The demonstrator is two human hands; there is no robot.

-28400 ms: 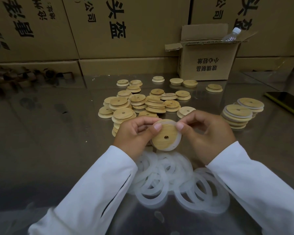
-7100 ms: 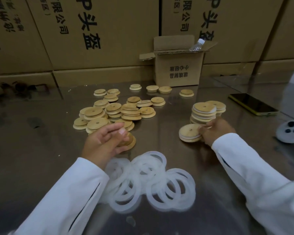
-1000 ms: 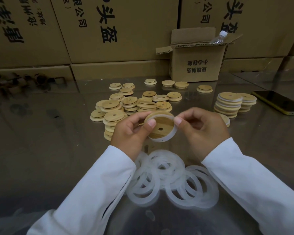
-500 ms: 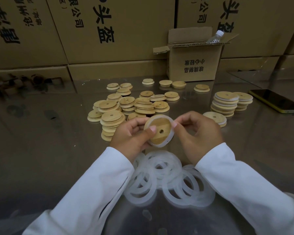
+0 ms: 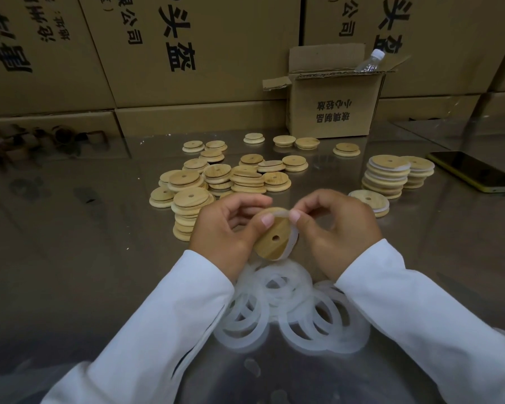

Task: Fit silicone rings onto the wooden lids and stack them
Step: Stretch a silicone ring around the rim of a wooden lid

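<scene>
A round wooden lid [image 5: 273, 239] with a small centre hole is held tilted above the table, a white silicone ring [image 5: 292, 242] stretched around its right rim. My left hand [image 5: 226, 228] grips the lid from the left, thumb on its face. My right hand [image 5: 337, 228] pinches the ring at the lid's top edge. Loose silicone rings [image 5: 289, 310] lie in a heap under my wrists. Bare wooden lids [image 5: 216, 179] are piled behind my left hand. Ringed lids stand in stacks [image 5: 387, 176] at the right, with a low stack [image 5: 369, 201] beside my right hand.
An open cardboard box [image 5: 333, 109] with a plastic bottle [image 5: 370, 61] stands at the back. Large cartons [image 5: 187, 53] wall off the far side. A phone [image 5: 475, 174] lies at the right on the reflective metal table [image 5: 70, 243].
The lid has tipped more on edge and turned in my hands. My right fingers have moved up to the top of the rim, working the ring along it.
</scene>
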